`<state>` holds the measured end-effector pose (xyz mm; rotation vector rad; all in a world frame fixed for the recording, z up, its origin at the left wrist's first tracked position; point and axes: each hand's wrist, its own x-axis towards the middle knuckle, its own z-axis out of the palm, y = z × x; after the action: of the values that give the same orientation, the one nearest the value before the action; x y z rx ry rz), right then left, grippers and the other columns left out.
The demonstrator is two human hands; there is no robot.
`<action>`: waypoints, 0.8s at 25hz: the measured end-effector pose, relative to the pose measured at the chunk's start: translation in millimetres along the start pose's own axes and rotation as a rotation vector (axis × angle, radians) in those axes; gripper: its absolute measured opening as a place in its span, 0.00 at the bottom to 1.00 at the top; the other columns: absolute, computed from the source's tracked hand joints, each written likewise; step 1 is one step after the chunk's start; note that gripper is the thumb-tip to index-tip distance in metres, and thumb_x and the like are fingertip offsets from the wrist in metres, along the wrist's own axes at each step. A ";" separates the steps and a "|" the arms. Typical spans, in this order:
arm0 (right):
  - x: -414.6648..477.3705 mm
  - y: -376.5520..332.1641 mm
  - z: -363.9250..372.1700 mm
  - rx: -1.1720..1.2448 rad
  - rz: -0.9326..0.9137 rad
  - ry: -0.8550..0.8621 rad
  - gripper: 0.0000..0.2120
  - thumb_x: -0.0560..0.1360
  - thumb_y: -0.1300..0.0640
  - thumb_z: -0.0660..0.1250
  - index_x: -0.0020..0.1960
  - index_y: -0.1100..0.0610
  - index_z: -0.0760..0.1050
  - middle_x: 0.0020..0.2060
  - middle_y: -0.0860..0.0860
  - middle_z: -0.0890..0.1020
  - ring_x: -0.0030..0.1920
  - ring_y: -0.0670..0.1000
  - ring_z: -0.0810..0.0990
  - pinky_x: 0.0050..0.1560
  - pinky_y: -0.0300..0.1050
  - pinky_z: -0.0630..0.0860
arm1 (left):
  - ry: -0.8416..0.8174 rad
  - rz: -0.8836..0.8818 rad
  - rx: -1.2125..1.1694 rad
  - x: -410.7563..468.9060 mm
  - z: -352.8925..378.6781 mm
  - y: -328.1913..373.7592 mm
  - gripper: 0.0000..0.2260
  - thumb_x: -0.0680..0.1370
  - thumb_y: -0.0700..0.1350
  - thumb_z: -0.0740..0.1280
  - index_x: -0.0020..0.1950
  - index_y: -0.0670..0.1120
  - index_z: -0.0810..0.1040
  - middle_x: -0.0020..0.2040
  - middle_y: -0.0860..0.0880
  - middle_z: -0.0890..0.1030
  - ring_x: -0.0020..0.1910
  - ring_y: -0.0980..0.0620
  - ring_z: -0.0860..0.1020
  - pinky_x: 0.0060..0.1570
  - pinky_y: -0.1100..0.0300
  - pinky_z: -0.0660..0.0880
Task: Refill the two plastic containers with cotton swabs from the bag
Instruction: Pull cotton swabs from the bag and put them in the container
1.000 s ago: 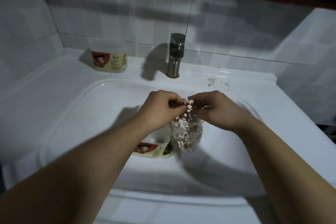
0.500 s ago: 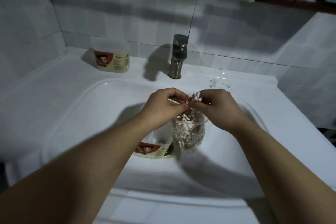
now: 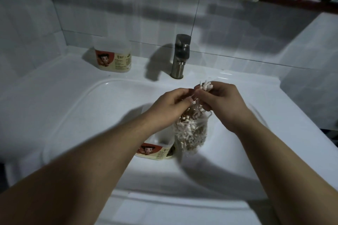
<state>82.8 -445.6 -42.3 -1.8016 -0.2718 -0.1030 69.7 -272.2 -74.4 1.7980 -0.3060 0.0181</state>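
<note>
Right hand (image 3: 222, 102): fingers curled round a bundle of swabs (image 3: 205, 86), cotton tips poking out above the fist.
Left hand (image 3: 169, 103): fingers curled, pinching the bag (image 3: 190, 133) at its mouth, just beside the right hand.
Bag: hangs under both hands over the sink (image 3: 91, 115), well stocked.
Bundle axis: roughly upright.
Open container (image 3: 157, 150): in the basin, below and left of the bundle, against the bag's side.
Second container (image 3: 113, 56): lidded, on the back ledge, well apart.
Labels: cartoon face on red; print unreadable.
</note>
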 end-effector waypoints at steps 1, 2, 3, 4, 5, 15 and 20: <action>-0.3 -0.4 1.6 0.006 0.004 -0.013 0.04 0.77 0.63 0.72 0.45 0.58 0.85 0.34 0.55 0.83 0.34 0.50 0.77 0.37 0.45 0.73 | -0.011 0.026 0.058 -0.5 -0.1 -1.2 0.12 0.84 0.46 0.65 0.67 0.50 0.79 0.58 0.55 0.85 0.57 0.58 0.82 0.60 0.56 0.78; -0.6 -0.8 2.9 0.017 0.011 -0.021 0.04 0.76 0.64 0.72 0.45 0.58 0.85 0.36 0.56 0.84 0.36 0.51 0.79 0.39 0.46 0.74 | -0.022 0.046 0.117 -0.9 0.3 -1.6 0.12 0.83 0.46 0.66 0.66 0.50 0.79 0.56 0.55 0.85 0.55 0.58 0.83 0.58 0.56 0.79; -1.2 -1.4 4.1 0.028 0.021 -0.027 0.05 0.76 0.64 0.72 0.44 0.58 0.86 0.37 0.57 0.85 0.37 0.52 0.80 0.40 0.47 0.75 | -0.027 0.056 0.166 -1.3 0.8 -1.7 0.11 0.83 0.47 0.66 0.65 0.50 0.80 0.54 0.54 0.85 0.53 0.58 0.83 0.56 0.56 0.81; -1.7 -1.9 5.2 0.033 0.030 -0.028 0.06 0.76 0.65 0.73 0.43 0.57 0.86 0.37 0.56 0.85 0.37 0.52 0.80 0.41 0.47 0.76 | -0.026 0.059 0.198 -1.6 1.5 -1.8 0.11 0.83 0.47 0.67 0.64 0.49 0.80 0.52 0.54 0.85 0.51 0.58 0.83 0.55 0.55 0.81; -2.0 -2.3 5.9 0.034 0.034 -0.028 0.06 0.75 0.65 0.73 0.43 0.56 0.86 0.36 0.55 0.85 0.37 0.51 0.80 0.40 0.46 0.75 | -0.019 0.063 0.221 -1.8 2.3 -1.8 0.10 0.82 0.47 0.67 0.63 0.49 0.81 0.52 0.54 0.85 0.51 0.57 0.83 0.55 0.53 0.81; -2.2 -1.9 8.7 -0.109 -0.086 0.051 0.13 0.76 0.61 0.74 0.58 0.51 0.81 0.35 0.47 0.84 0.32 0.42 0.80 0.39 0.35 0.74 | -0.048 0.040 0.294 -5.1 4.1 4.1 0.11 0.86 0.46 0.58 0.45 0.55 0.73 0.41 0.56 0.79 0.41 0.59 0.77 0.43 0.60 0.74; -2.7 -1.0 7.4 -0.295 -0.200 0.013 0.10 0.81 0.56 0.68 0.55 0.44 0.85 0.40 0.39 0.86 0.42 0.36 0.81 0.49 0.38 0.75 | -0.039 -0.004 0.179 -5.4 5.2 7.3 0.12 0.87 0.47 0.56 0.47 0.55 0.75 0.41 0.58 0.80 0.40 0.64 0.78 0.43 0.65 0.72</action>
<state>79.5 -438.6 -43.8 -2.0608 -0.4462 -0.3093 62.1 -277.6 -69.7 1.9786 -0.3374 0.0074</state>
